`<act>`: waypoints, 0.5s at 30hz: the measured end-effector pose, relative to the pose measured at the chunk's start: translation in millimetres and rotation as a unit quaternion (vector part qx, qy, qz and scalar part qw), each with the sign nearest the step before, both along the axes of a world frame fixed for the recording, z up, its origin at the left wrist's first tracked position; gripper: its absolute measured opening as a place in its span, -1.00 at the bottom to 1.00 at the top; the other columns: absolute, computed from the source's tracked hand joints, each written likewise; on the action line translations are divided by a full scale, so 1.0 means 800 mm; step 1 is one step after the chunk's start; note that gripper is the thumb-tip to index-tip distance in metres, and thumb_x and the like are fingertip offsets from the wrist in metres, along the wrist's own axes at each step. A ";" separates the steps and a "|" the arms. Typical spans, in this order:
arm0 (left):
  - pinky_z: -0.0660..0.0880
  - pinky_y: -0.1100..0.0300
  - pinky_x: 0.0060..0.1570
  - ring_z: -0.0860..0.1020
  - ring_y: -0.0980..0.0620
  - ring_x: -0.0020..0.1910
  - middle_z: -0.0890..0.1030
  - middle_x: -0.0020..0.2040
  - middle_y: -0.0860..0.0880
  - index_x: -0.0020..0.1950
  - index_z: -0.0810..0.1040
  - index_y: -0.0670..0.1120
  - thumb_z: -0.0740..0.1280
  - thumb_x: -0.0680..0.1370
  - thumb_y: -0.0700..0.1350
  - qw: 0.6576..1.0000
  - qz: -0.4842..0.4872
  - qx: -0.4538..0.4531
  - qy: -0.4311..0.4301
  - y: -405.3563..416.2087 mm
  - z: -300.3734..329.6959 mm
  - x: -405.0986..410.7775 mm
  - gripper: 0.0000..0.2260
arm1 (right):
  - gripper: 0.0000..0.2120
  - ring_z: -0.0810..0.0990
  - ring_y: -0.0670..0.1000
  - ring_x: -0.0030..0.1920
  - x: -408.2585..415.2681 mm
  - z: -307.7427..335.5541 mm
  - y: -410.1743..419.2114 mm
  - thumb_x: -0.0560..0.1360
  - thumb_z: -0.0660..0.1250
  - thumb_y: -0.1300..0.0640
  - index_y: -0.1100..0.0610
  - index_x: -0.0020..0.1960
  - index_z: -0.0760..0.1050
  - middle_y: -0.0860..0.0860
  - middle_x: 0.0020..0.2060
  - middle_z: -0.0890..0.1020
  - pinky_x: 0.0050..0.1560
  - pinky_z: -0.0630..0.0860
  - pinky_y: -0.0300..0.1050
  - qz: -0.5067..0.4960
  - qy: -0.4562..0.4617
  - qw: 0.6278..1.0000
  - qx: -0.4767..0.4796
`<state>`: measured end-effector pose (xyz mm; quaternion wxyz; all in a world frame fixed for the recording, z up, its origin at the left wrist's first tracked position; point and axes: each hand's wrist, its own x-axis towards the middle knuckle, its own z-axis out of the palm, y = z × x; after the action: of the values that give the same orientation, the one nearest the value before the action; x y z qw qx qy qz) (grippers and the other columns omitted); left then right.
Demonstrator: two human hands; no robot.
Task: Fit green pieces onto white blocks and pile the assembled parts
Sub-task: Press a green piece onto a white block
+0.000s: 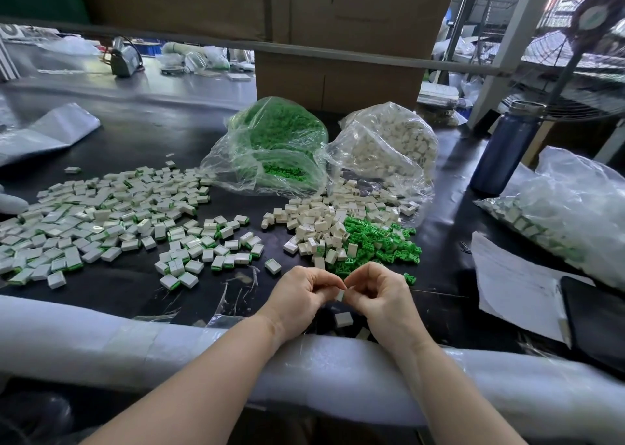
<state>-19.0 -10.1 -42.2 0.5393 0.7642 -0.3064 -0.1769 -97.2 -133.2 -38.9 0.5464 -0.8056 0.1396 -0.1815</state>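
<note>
My left hand (297,296) and my right hand (378,296) meet near the table's front edge, their fingertips pinching one small white block (339,296) between them. Whether a green piece is on it is hidden by the fingers. Just behind the hands lies a heap of loose white blocks (321,221) beside a heap of loose green pieces (378,241). A wide spread of assembled white-and-green parts (101,214) covers the left of the black table (135,150). Another white block (343,319) lies under my hands.
Two clear bags stand at the back: one of green pieces (277,147), one of white blocks (389,140). A dark bottle (504,150), a bag of parts (568,214), papers (517,285) and a black tablet (595,319) sit right. White foam padding (135,340) lines the front edge.
</note>
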 end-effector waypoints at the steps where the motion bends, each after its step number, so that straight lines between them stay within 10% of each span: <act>1: 0.51 0.25 0.00 0.56 0.13 -0.21 0.62 -0.24 0.03 -0.10 0.65 -0.06 0.33 0.51 -0.27 1.000 -0.002 0.003 -0.003 0.000 0.000 0.000 -0.86 | -0.80 0.53 0.02 -0.34 0.000 0.000 0.000 0.37 0.43 0.38 0.11 -0.25 0.51 0.16 -0.36 0.62 -0.25 0.52 -0.02 0.001 0.000 1.000 0.000; 15: 0.52 0.22 -0.05 0.55 -0.02 -0.19 0.58 -0.17 -0.06 -0.06 0.47 0.07 0.36 0.49 -0.27 0.998 -0.012 0.005 -0.065 0.002 -0.002 -0.002 -0.77 | -0.87 0.53 -0.13 -0.45 0.003 -0.004 -0.005 0.42 0.38 0.37 0.19 -0.24 0.55 0.05 -0.43 0.60 -0.42 0.45 -0.28 -0.022 -0.015 0.996 0.086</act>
<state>-20.8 -8.6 -43.6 0.5124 0.7730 -0.3492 -0.1343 -94.8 -137.4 -42.4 0.6118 -0.7492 0.1645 -0.1931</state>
